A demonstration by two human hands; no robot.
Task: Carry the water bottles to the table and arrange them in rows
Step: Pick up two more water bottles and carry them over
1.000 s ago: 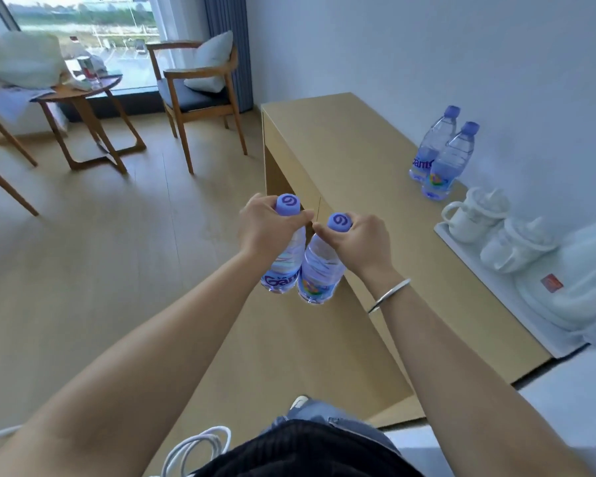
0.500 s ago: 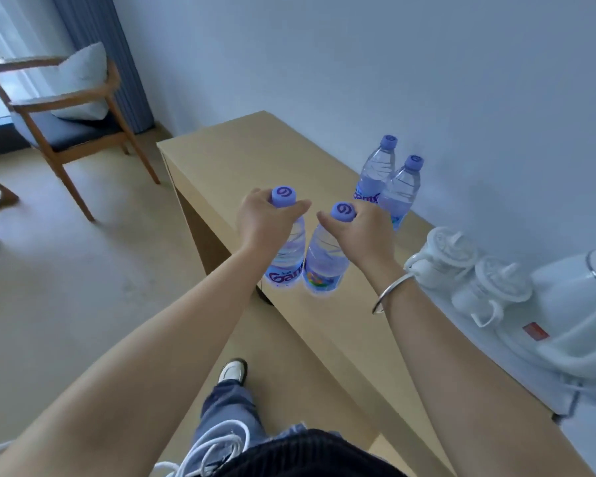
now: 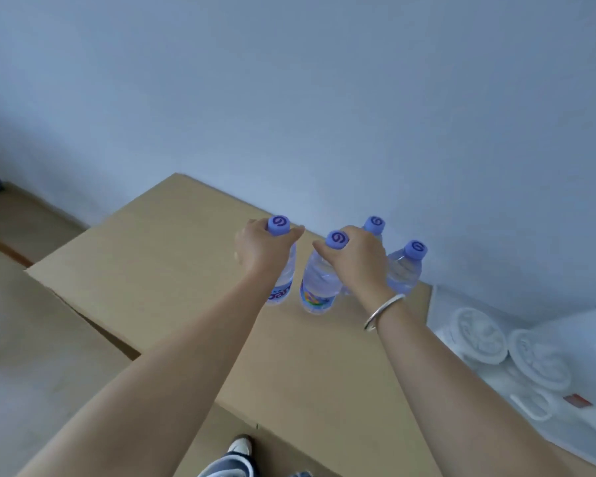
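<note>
Left hand [image 3: 262, 247]: I see it gripping the left bottle [image 3: 283, 266] by the neck, over the table [image 3: 145, 270].
Right hand [image 3: 355, 259]: gripping the right bottle [image 3: 319, 284], just beside the two standing bottles [image 3: 405, 270] near the wall [image 3: 289, 98].

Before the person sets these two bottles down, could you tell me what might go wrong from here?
The right hand holds its bottle close to the two standing bottles by the wall; setting it down could knock one over. Both hands grip near the caps, so the left hand's bottle could swing and land tilted. The white tray of cups limits room for the row on the right.
</note>
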